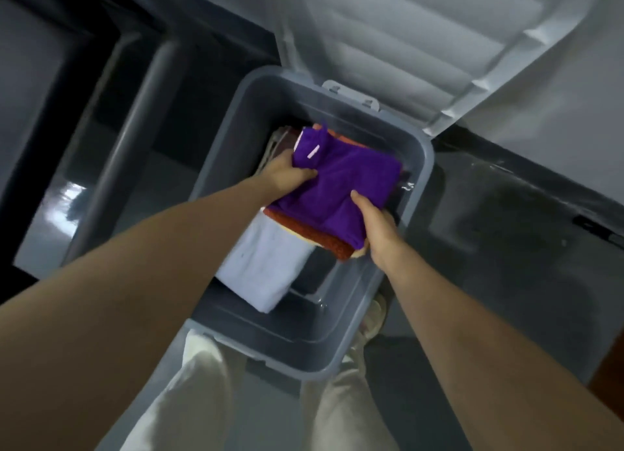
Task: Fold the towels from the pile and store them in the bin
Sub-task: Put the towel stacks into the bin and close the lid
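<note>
Over the grey bin (418, 167), the left hand (287, 173) and right hand (374, 227) each grip the folded purple towel (344, 187), whose small white tag (313, 153) shows no legible writing.

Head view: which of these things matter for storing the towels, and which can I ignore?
Part of the job:
purple towel, gripped by left hand and right hand
orange towel under it
white towel
grey bin
open bin lid

Ignore:
dark floor
grey pipe
</note>
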`<state>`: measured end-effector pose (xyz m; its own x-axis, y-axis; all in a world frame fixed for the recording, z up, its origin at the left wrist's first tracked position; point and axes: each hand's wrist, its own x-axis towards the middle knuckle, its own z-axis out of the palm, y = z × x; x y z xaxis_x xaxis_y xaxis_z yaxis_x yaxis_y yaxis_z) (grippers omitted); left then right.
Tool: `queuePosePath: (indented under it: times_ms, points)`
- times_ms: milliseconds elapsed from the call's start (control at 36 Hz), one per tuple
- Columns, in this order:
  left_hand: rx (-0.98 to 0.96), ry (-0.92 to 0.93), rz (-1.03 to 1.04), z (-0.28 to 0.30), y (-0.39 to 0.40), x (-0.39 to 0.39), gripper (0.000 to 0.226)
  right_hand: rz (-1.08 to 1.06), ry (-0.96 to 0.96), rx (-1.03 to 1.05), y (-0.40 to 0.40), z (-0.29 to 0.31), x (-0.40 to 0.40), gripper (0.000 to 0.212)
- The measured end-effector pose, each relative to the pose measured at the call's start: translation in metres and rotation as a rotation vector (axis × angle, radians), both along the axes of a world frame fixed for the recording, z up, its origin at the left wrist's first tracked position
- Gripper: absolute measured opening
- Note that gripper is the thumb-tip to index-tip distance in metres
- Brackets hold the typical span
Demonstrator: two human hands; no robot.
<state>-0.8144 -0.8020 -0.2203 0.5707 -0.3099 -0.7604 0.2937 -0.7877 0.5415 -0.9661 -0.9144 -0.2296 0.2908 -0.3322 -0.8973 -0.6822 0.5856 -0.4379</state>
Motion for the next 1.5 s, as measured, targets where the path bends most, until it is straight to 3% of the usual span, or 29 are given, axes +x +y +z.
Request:
queuePosePath:
  times_ms: [83, 167, 306, 444, 556, 750, 861, 944, 1083, 1278, 1361, 1500]
  points:
    - [-0.004, -0.069, 0.064, -0.022, -0.004, 0.012, 0.048, -0.058, 0.001, 0.047, 0.002, -0.027, 0.021, 0.051]
    - [0.039, -0.167, 0.089, -0.037, 0.001, 0.033, 0.051, -0.082, -0.072, 0.054, 0.01, -0.06, 0.05, 0.059]
    - [0.143, -0.251, 0.055, -0.068, 0.037, 0.052, 0.081, 0.192, -0.117, -0.058, 0.044, -0.101, 0.061, 0.068]
    - [0.171, -0.149, 0.059, -0.07, 0.059, 0.03, 0.078, 0.335, -0.034, -0.13, 0.061, -0.102, 0.025, 0.064]
    - [0.2, -0.114, -0.005, -0.044, 0.058, 0.017, 0.083, 0.325, 0.073, -0.157, 0.041, -0.067, 0.005, 0.075]
    - [0.104, -0.133, -0.024, 0.032, 0.018, 0.022, 0.062, 0.229, -0.02, -0.283, -0.017, 0.015, 0.016, 0.059]
    - [-0.095, -0.166, 0.129, 0.081, -0.015, 0.024, 0.047, -0.068, -0.099, -0.412, -0.051, 0.077, 0.03, 0.046]
    - [-0.245, -0.129, 0.239, 0.127, -0.045, 0.033, 0.04, -0.21, -0.107, -0.685, -0.087, 0.132, 0.048, 0.041]
    - [-0.287, -0.034, 0.221, 0.186, -0.088, 0.057, 0.041, 0.023, -0.119, -0.916, -0.136, 0.186, 0.072, 0.048]
    - [-0.22, 0.021, 0.234, 0.193, -0.095, 0.081, 0.045, 0.112, -0.086, -0.873, -0.159, 0.192, 0.094, 0.035]
    - [-0.221, 0.045, 0.3, 0.183, -0.093, 0.087, 0.049, 0.126, 0.07, -0.803, -0.168, 0.188, 0.097, 0.035]
    - [-0.276, 0.087, 0.539, 0.174, -0.102, 0.091, 0.062, -0.018, 0.24, -0.045, -0.166, 0.172, 0.079, 0.015]
